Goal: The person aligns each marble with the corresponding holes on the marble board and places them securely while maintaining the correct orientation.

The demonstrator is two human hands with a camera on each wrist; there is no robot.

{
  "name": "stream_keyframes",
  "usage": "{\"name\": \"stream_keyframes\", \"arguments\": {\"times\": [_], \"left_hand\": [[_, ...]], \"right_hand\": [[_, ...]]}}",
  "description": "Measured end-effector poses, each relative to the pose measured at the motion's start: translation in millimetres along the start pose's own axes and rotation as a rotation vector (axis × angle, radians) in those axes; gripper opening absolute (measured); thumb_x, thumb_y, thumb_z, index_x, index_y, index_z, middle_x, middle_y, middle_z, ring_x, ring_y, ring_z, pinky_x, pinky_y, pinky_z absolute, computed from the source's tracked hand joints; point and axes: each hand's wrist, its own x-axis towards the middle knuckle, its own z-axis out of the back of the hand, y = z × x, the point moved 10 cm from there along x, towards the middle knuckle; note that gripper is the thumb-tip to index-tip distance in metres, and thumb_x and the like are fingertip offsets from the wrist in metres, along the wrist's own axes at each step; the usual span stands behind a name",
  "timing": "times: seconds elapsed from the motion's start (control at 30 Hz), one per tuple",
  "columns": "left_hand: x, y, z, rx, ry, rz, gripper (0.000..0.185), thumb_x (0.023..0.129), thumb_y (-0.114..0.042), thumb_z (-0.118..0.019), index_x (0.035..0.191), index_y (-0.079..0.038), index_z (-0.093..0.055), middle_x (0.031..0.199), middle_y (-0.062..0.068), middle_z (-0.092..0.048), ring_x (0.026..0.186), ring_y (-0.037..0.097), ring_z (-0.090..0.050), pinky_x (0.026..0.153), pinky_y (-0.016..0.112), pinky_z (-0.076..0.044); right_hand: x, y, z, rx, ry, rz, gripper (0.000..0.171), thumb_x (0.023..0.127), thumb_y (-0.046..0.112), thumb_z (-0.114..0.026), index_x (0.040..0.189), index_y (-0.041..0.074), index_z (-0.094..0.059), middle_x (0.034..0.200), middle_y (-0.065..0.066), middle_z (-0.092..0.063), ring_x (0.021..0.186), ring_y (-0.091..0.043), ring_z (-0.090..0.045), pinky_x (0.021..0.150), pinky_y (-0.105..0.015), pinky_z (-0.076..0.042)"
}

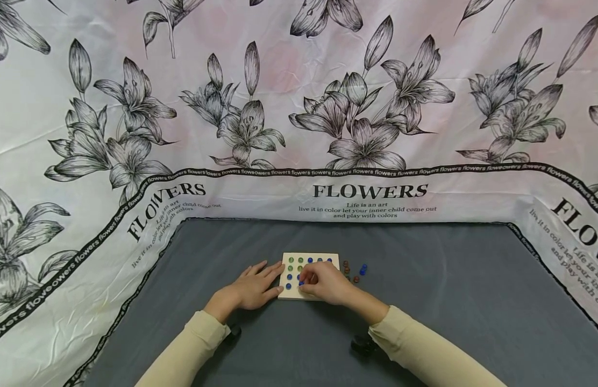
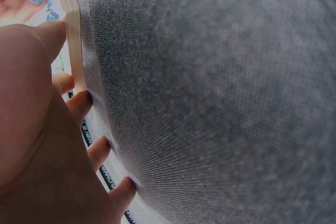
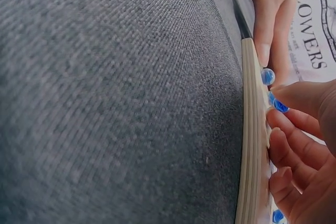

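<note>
A light wooden board (image 1: 294, 295) lies on the grey cloth, with rows of small glass marbles set in it. Green marbles (image 1: 291, 260) sit at its far left, and blue ones run along the far row and down the left side. My right hand (image 1: 330, 282) is over the board's near half, thumb and fingertips pinching a blue marble (image 3: 281, 106) close over the surface. Beside it sits another blue marble (image 3: 268, 76) near the board's corner. With fingers spread, my left hand (image 1: 253, 287) rests at the board's left edge, thumb and fingertips touching it. My right hand hides much of the board's middle.
Right of the board lie loose reddish-brown marbles (image 1: 346, 264) and blue marbles (image 1: 363, 269) on the grey cloth (image 1: 439, 301). Behind stands a flower-printed sheet (image 1: 260, 199). Dark devices (image 1: 362, 345) show under the sleeves at both wrists.
</note>
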Motion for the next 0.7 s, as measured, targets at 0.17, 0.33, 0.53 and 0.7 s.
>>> {"name": "stream_keyframes", "arguments": {"times": [0.17, 0.33, 0.53, 0.7], "left_hand": [[0.5, -0.7, 2.0, -0.002, 0.011, 0.0, 0.063, 0.109, -0.047, -0.044, 0.164, -0.02, -0.028, 0.169, 0.0, -0.025, 0.156, 0.039, -0.017, 0.122, 0.063, -0.014], [1.4, 1.7, -0.9, -0.016, -0.004, -0.008, 0.063, 0.109, -0.047, -0.044, 0.164, -0.021, -0.028, 0.17, 0.001, -0.024, 0.156, 0.039, -0.017, 0.122, 0.064, -0.013], [0.5, 0.3, 1.7, -0.014, -0.008, -0.016, 0.063, 0.109, -0.047, -0.043, 0.164, -0.019, -0.028, 0.17, 0.002, -0.024, 0.155, 0.04, -0.017, 0.122, 0.064, -0.013], [-0.8, -0.9, 2.1, -0.017, -0.006, -0.014, 0.064, 0.109, -0.047, -0.043, 0.164, -0.02, -0.028, 0.17, 0.002, -0.024, 0.155, 0.04, -0.017, 0.123, 0.064, -0.013]], "right_hand": [[2.0, -1.5, 0.3, -0.029, -0.012, -0.024, 0.007, 0.091, 0.012, -0.079, 0.095, 0.009, -0.074, 0.081, 0.005, -0.068, 0.069, -0.005, -0.061, 0.065, -0.025, -0.051], [2.5, -2.0, -0.3, -0.06, -0.024, -0.036, 0.007, 0.091, 0.013, -0.08, 0.095, 0.01, -0.075, 0.08, 0.006, -0.068, 0.068, -0.004, -0.06, 0.064, -0.025, -0.051], [2.6, -0.1, -1.1, -0.117, -0.029, -0.049, 0.007, 0.092, 0.016, -0.079, 0.097, 0.012, -0.077, 0.08, 0.007, -0.068, 0.069, -0.004, -0.059, 0.064, -0.026, -0.051], [2.0, 4.4, 0.0, -0.131, -0.031, -0.04, 0.007, 0.091, 0.015, -0.079, 0.097, 0.011, -0.077, 0.081, 0.005, -0.069, 0.068, -0.005, -0.06, 0.063, -0.026, -0.051]]}}
